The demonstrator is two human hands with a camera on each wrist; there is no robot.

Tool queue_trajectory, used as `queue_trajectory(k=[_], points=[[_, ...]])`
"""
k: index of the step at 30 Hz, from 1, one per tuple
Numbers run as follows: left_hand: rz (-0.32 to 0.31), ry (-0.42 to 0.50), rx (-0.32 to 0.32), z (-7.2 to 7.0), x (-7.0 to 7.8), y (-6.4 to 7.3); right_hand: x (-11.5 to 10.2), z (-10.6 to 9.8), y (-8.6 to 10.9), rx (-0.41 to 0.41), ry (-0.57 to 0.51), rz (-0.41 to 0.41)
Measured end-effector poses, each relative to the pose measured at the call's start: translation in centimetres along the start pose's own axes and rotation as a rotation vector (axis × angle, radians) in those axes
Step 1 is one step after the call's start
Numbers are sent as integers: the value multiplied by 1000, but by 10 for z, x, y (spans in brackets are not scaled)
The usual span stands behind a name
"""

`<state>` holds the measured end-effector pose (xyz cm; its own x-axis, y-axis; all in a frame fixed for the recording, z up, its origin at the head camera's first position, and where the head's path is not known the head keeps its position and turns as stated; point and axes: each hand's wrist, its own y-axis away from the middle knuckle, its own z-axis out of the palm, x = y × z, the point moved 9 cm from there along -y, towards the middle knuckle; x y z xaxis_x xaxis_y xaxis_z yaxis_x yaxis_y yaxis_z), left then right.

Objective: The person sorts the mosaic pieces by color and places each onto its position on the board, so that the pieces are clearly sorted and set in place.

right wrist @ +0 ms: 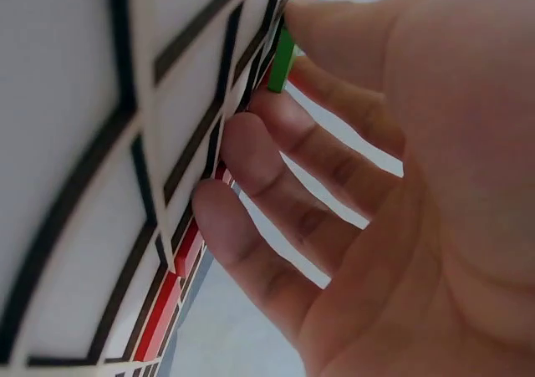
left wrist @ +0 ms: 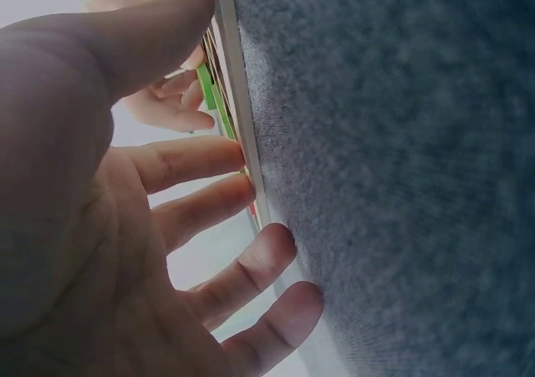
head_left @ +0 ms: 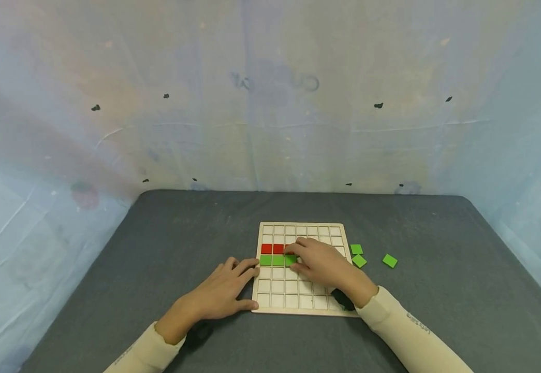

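A light wooden grid board [head_left: 298, 312] lies on the dark cloth. Red square tiles [head_left: 266, 248] fill part of one row, which runs on behind my right hand [head_left: 323, 263]. Directly below them, green tiles [head_left: 272, 260] sit in the leftmost cells. My right hand reaches over the board and pinches a green tile [right wrist: 282, 59] between thumb and fingers at the third cell of the green row. My left hand [head_left: 221, 290] rests at the board's left edge, fingers spread; thumb and fingertips touch the rim [left wrist: 238, 84].
Loose green tiles [head_left: 390, 260] lie on the cloth to the right of the board, two of them close to its edge. A dark object [head_left: 342, 299] shows under my right wrist. Behind the table [head_left: 195, 223] hangs a pale patterned sheet [head_left: 270, 103].
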<state>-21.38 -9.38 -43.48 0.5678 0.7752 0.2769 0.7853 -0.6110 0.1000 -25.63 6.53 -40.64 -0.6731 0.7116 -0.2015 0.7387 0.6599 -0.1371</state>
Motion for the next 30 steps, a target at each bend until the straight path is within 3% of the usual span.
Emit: queue_trajectory(k=[12, 30], points=[[-4, 1, -4, 0, 0, 1, 3, 0, 1, 11, -19, 95], [-2, -8, 10, 0, -1, 0, 4, 1, -1, -5, -36, 89]])
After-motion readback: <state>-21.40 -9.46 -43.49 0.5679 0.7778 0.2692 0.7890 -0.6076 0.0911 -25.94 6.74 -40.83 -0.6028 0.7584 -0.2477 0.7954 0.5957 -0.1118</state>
